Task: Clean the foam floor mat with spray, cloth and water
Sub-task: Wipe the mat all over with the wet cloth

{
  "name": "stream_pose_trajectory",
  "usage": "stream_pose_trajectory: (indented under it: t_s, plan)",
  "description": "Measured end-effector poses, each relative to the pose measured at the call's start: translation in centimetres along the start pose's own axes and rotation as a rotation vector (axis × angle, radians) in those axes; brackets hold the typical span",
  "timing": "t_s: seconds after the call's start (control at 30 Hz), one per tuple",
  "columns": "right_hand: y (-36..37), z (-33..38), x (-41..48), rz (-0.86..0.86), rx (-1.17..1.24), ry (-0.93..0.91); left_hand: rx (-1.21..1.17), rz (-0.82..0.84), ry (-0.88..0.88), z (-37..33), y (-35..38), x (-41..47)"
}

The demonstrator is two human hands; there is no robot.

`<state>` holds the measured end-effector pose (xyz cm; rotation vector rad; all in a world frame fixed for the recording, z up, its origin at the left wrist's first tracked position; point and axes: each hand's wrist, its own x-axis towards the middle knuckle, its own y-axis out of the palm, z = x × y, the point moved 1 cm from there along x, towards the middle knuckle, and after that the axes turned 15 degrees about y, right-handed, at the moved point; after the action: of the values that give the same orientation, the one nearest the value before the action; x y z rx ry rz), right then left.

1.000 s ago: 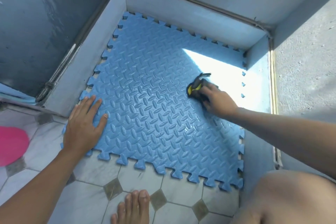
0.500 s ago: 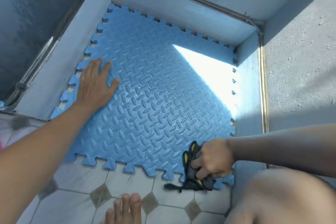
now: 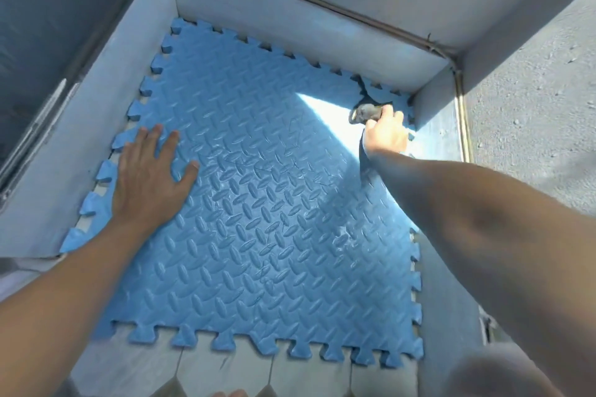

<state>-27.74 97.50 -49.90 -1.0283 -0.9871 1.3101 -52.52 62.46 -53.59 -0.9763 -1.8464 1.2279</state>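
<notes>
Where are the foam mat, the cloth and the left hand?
foam mat [image 3: 264, 235], head view, bare ribbed middle.
cloth [image 3: 362, 113], head view, dark bunch near the far corner.
left hand [image 3: 145, 180], head view, back of the hand.

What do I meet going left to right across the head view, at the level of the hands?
Pale side wall → left hand, flat on the mat → bare foam mat → dark cloth gripped by the right hand → rough grey ground.

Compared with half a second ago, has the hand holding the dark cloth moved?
Yes. The right hand, gripping the cloth, went from the foam mat's near edge to its far right corner by the wall.
</notes>
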Motion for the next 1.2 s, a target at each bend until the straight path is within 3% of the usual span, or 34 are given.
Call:
stream_pose_trajectory:
  t_s: [0.1, 0.3, 0.4, 0.53, 0.63, 0.7, 0.87, 0.93, 1.1, 1.2]
  plan:
    - [2.4, 6.8, -2.1, 0.01, 0.053, -0.122, 0.011, -0.011, -0.002, 0.1, 0.1, 0.1]
    - [5.2, 19.9, -11.9, 0.341, 0.008, -0.836, 0.02, -0.018, 0.004, 0.1, -0.3, 0.1]
    - [5.6, 21.0, -12.8, 0.356, -0.078, -1.028, 0.018, -0.022, 0.008, 0.2, -0.3, 0.1]
    - [3.3, 16.7, -5.5, 0.219, -0.067, -0.82, 0.002, -0.037, 0.01, 0.3, -0.1, 0.0]
    - [1.3, 9.1, 2.2, 0.083, -0.076, -0.419, 0.009, -0.037, 0.011, 0.5, 0.1, 0.0]
    - [0.2, 3.7, 5.5, -0.01, -0.055, -0.247, 0.014, -0.031, 0.008, 0.3, 0.1, 0.0]
    - [-1.1, -2.2, 3.2, -0.008, -0.099, -0.14, 0.036, -0.027, 0.001, 0.3, 0.1, 0.1]
    - [-1.2, -1.7, -0.3, 0.044, -0.098, -0.273, 0.034, -0.022, -0.001, 0.2, 0.1, 0.1]
    - [-0.9, -0.3, -11.4, 0.412, -0.048, -0.939, 0.022, -0.002, -0.001, 0.2, 0.0, 0.1]
    - [-1.0, 0.2, -16.3, 0.586, -0.086, -1.18, 0.019, 0.027, 0.002, 0.3, -0.1, 0.0]
